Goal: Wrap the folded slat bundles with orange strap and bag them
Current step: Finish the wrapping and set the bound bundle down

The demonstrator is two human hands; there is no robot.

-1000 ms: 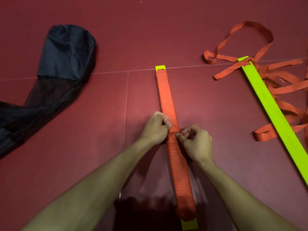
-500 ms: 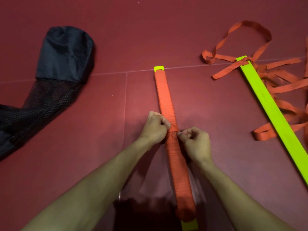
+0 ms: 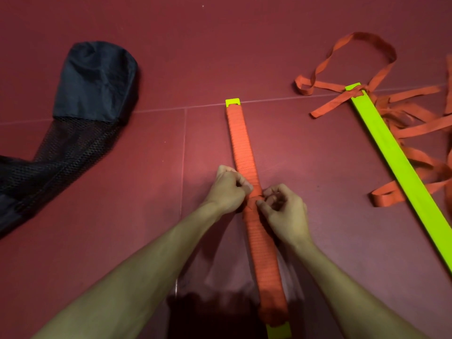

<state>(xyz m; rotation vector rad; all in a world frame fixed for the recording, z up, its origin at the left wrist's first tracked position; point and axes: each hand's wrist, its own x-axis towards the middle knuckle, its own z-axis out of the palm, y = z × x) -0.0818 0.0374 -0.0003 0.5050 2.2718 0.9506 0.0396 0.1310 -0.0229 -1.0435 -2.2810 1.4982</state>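
Both hands meet at the middle of the wrapped bundle (image 3: 245, 152), which lies on the floor (image 3: 151, 216) running away from the person. The left hand (image 3: 228, 189) has its fingers curled tight at the bundle's left edge, and the right hand (image 3: 283, 211) pinches with thumb and forefinger from the other side; between the fingertips sit the strap ends (image 3: 254, 198), apparently being tied off. To do this well, pull both ends evenly and outward so the tie beds flat against the coils. A lopsided tug would likely loosen the neat turns on either side of the fingers. Right of the fingers and beyond, the second bundle (image 3: 391, 155) lies bare amid loose strap (image 3: 362, 42) — still to wrap — and far to the left waits the mesh bag (image 3: 93, 79).
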